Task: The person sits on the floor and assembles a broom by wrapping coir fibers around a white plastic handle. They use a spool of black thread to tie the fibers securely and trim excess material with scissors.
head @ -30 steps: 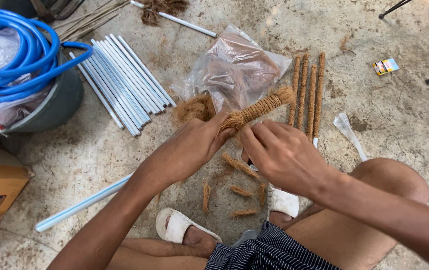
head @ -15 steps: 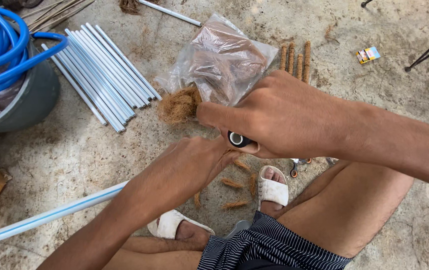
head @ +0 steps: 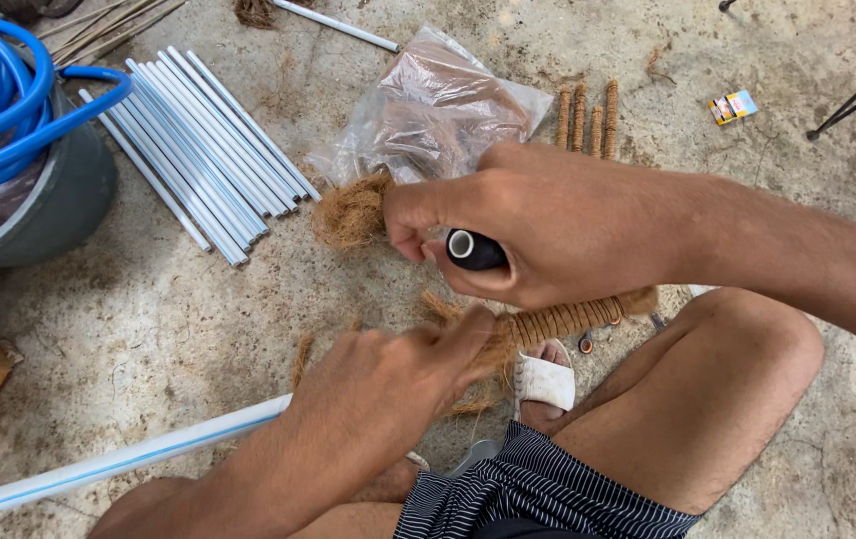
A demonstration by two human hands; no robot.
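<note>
Head view: left hand pinches loose fibre against the coir-wrapped stick, which lies just right of it. Above, the right hand grips a black tube. Wrapping looks underway; next needs steady tension on the fibre.

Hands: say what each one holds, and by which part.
Right hand grips a black tube-like handle, wrapped around its middle, open end showing. Left hand pinches the twine-wrapped fibre stick at its frayed end.
</note>
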